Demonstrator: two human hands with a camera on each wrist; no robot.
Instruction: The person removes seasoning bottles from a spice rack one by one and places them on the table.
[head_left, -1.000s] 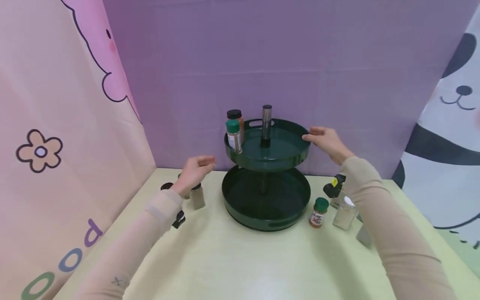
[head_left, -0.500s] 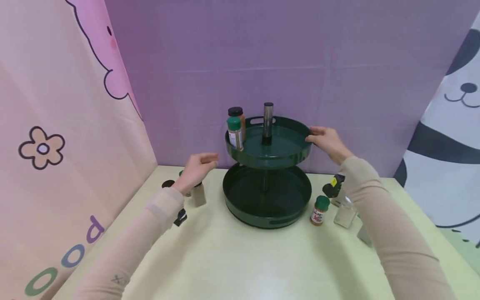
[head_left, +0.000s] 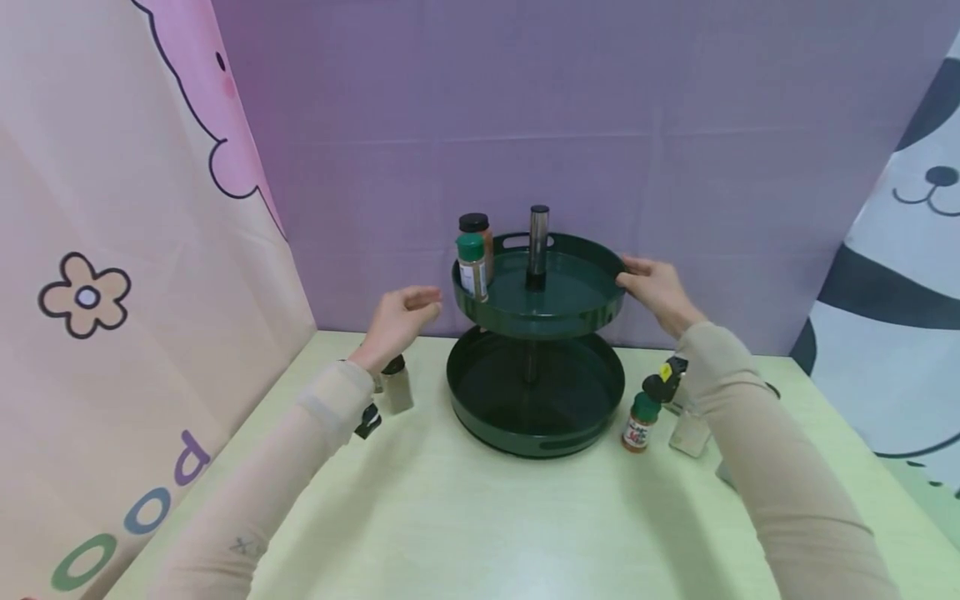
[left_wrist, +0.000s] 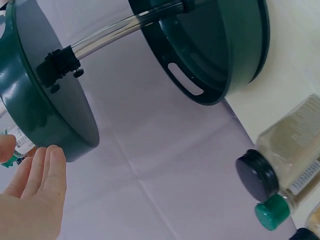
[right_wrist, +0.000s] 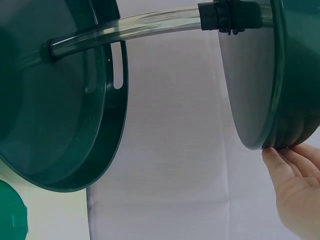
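A dark green two-tier round tray stand has its upper tray (head_left: 540, 321) raised on a metal post (head_left: 538, 242) above the lower tray (head_left: 536, 442). On the upper tray's left side stand a green-capped spice bottle (head_left: 472, 271) and a black-capped spice bottle (head_left: 487, 242). At the right, fingertips of my right hand (head_left: 660, 292) touch that tray's outer wall; the right wrist view shows the fingers nearly straight. My left hand (head_left: 401, 321) hovers beside the left wall, fingers extended. The head view leaves a small gap there; contact is unclear in the left wrist view.
Several spice bottles stand on the pale table (head_left: 480, 525) at both sides: a green-capped red spice jar (head_left: 637, 425) and a clear jar (head_left: 688, 435) on the right, a black-capped bottle (head_left: 396, 387) on the left. A purple cloth (head_left: 375, 167) hangs behind.
My left hand has moved slightly right and up, closer to the upper tray. The right hand has shifted slightly and stays at the rim. Both bottles keep their places on the tray.
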